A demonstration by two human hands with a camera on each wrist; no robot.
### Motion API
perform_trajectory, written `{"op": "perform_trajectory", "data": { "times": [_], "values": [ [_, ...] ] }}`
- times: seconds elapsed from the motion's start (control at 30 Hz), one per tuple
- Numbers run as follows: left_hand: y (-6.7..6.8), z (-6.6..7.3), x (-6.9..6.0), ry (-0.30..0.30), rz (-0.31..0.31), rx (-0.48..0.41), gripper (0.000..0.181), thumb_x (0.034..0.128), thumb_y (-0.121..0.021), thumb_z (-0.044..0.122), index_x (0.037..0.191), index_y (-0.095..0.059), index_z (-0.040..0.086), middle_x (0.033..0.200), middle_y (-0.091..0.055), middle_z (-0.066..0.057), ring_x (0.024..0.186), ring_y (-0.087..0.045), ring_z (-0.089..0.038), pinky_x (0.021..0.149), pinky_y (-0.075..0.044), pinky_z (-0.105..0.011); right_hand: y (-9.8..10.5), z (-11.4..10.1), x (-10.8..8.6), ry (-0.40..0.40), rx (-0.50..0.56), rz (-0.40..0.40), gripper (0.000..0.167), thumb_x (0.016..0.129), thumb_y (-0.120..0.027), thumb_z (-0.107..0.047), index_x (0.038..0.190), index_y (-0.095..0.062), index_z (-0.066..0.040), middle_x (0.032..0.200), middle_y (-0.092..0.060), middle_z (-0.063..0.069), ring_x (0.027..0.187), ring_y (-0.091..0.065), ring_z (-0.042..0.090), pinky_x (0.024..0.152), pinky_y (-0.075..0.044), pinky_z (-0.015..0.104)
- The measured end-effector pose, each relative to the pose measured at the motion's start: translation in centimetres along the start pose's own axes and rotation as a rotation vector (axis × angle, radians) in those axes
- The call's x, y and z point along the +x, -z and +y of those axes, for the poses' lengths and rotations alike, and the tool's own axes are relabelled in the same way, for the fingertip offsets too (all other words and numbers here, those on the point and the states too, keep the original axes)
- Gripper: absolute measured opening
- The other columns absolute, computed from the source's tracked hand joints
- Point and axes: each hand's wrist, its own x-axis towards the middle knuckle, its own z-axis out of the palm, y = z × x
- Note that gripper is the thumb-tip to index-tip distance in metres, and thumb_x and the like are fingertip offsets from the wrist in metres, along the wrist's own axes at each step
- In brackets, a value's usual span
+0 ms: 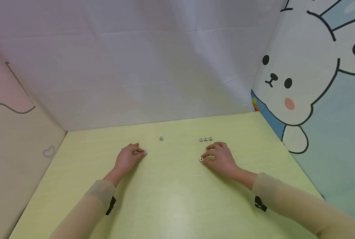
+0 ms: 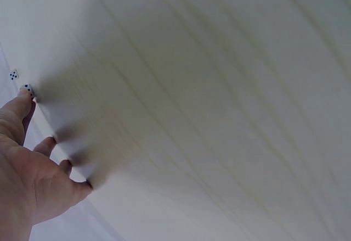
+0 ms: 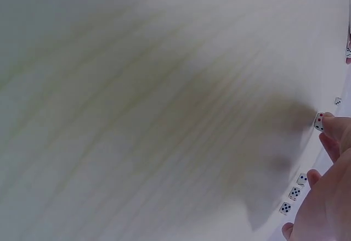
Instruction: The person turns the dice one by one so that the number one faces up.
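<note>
My left hand (image 1: pixel 128 157) pinches a small white die (image 1: pixel 145 152) between thumb and finger, at the table's left-middle. The same die (image 2: pixel 27 90) shows at the thumb tip in the left wrist view. Across the table, my right hand (image 1: pixel 221 159) holds another white die (image 1: pixel 201 160) by thumb and finger; red and dark dots show on this die (image 3: pixel 320 121) in the right wrist view. A single die (image 1: pixel 161 138) lies between the hands, farther back. Three dice (image 1: pixel 205 139) stand in a short row just beyond the right fingers.
The pale yellow table (image 1: pixel 171 196) runs back to a white cloth wall (image 1: pixel 153 73). To the right stands a panel with a cartoon rabbit (image 1: pixel 303 76). A pale panel (image 1: pixel 22 159) with a heart outline borders the left side.
</note>
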Motion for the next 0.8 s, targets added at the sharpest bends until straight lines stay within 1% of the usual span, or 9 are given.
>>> {"op": "perform_trajectory", "data": {
  "times": [0.3, 0.57, 0.8],
  "values": [
    [0.1, 0.4, -0.2, 0.005, 0.004, 0.001, 0.021, 0.0993, -0.070, 0.026, 0.107, -0.076, 0.007, 0.153, -0.045, -0.024, 0.149, -0.027, -0.047, 0.120, -0.012, -0.068, 0.0, 0.0, 0.0, -0.006, 0.010, -0.004, 0.013, 0.084, -0.085, -0.024, 0.096, -0.083, -0.020, 0.126, -0.066, 0.010, 0.132, -0.042, 0.042, 0.107, -0.037, 0.064],
    [0.6, 0.9, -0.3, 0.013, -0.002, 0.016, 0.022, 0.0995, -0.070, 0.026, 0.107, -0.076, 0.006, 0.154, -0.045, -0.023, 0.149, -0.027, -0.047, 0.120, -0.012, -0.067, 0.1, 0.0, 0.1, -0.038, 0.039, -0.016, 0.014, 0.084, -0.086, -0.026, 0.097, -0.083, -0.021, 0.128, -0.066, 0.008, 0.134, -0.040, 0.040, 0.110, -0.035, 0.061],
    [0.9, 1.2, -0.3, 0.006, 0.001, 0.026, 0.022, 0.0995, -0.070, 0.026, 0.107, -0.076, 0.006, 0.153, -0.045, -0.024, 0.148, -0.027, -0.048, 0.120, -0.012, -0.067, 0.3, 0.0, 0.0, -0.020, 0.046, -0.001, 0.010, 0.085, -0.085, -0.025, 0.094, -0.083, -0.021, 0.126, -0.066, 0.009, 0.133, -0.041, 0.042, 0.109, -0.036, 0.063]
  ]
}}
